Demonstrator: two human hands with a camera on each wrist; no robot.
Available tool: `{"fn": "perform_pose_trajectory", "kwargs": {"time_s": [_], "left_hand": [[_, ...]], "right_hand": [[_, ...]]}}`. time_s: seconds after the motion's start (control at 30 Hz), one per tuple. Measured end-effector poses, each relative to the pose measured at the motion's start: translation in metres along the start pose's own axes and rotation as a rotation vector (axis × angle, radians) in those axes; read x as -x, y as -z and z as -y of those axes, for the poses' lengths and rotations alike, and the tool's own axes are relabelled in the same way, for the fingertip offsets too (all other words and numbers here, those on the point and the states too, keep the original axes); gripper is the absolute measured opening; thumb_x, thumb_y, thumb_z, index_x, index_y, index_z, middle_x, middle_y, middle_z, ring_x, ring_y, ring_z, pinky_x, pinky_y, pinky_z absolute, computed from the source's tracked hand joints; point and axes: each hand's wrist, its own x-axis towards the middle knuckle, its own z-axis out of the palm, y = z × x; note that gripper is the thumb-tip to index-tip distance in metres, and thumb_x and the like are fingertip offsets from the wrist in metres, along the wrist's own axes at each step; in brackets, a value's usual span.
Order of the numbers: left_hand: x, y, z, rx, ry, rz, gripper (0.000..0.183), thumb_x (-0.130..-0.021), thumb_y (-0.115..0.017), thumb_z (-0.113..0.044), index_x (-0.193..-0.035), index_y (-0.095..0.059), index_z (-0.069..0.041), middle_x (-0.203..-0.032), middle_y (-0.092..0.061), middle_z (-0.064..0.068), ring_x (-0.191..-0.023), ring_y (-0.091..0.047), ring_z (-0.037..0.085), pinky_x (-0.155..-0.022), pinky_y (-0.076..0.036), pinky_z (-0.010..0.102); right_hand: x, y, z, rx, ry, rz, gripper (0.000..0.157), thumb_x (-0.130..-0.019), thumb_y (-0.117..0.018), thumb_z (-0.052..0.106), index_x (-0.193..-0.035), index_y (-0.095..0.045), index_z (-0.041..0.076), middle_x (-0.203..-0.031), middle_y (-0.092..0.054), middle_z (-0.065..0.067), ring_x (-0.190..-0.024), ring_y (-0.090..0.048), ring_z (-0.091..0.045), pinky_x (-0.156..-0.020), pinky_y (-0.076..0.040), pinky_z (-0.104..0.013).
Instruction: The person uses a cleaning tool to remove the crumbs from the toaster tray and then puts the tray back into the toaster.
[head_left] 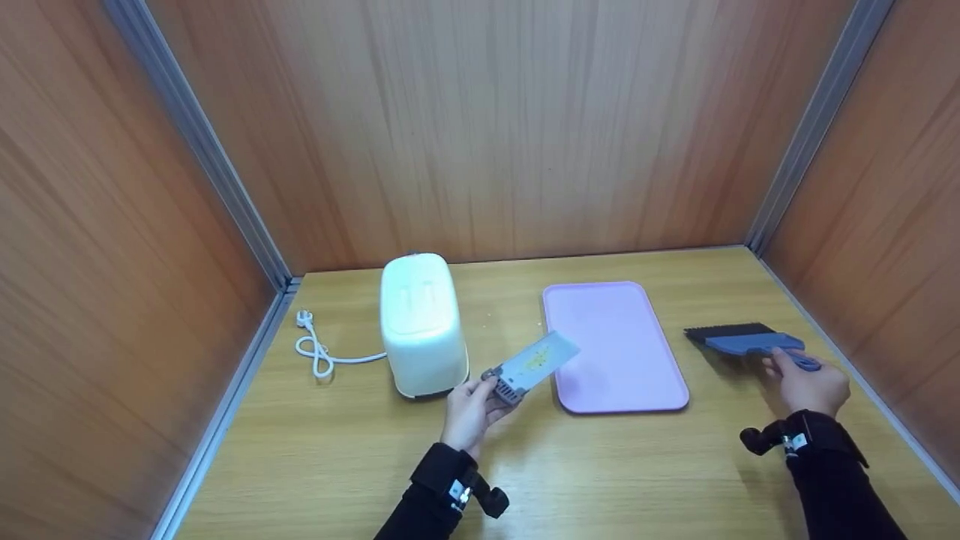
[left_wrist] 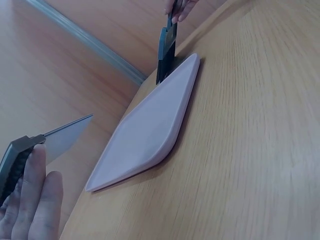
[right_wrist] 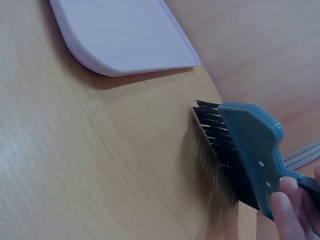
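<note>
My left hand [head_left: 471, 416] holds a flat metal crumb tray [head_left: 541, 358] by its grey slotted end. Yellowish crumbs lie on its surface, and its far end overlaps the pink tray [head_left: 619, 375] in the head view. In the left wrist view the crumb tray [left_wrist: 65, 137] is seen nearly edge-on, above the fingers [left_wrist: 46, 210]. On the right, a blue hand brush [head_left: 750, 343] with black bristles is gripped by its handle in my right hand [head_left: 814, 384]. The right wrist view shows the brush [right_wrist: 250, 145] with its bristles close over the tabletop.
A white toaster [head_left: 424, 330] with a covered top stands left of the pink tray. Its looped white cord and plug [head_left: 315, 345] lie farther left. Wood panels [head_left: 510, 127] enclose the table at the back and both sides.
</note>
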Motion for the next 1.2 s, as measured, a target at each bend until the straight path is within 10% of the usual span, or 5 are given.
{"fn": "perform_pose_trajectory", "kwargs": {"time_s": [0.77, 1.2], "left_hand": [[-0.003, -0.005, 0.001, -0.01, -0.002, -0.003, 0.038, -0.111, -0.054, -0.013, -0.13, -0.054, 0.02, -0.118, -0.072, 0.026, -0.087, -0.075, 0.02, -0.086, -0.065, 0.034], [-0.008, -0.011, 0.005, 0.013, 0.002, 0.006, 0.044, -0.111, -0.051, -0.011, -0.14, -0.049, 0.022, -0.121, -0.071, 0.029, -0.093, -0.076, 0.024, -0.091, -0.064, 0.038]], "right_hand": [[0.022, -0.018, 0.039, -0.2, 0.144, 0.015, 0.011, -0.098, -0.077, 0.008, -0.104, -0.069, 0.004, -0.081, -0.078, -0.003, -0.073, -0.078, -0.012, -0.073, -0.063, -0.023], [0.044, -0.05, 0.067, -0.063, 0.303, 0.125, 0.028, -0.094, -0.082, 0.021, -0.115, -0.073, 0.005, -0.096, -0.077, -0.001, -0.079, -0.078, -0.01, -0.077, -0.062, -0.022]]}}
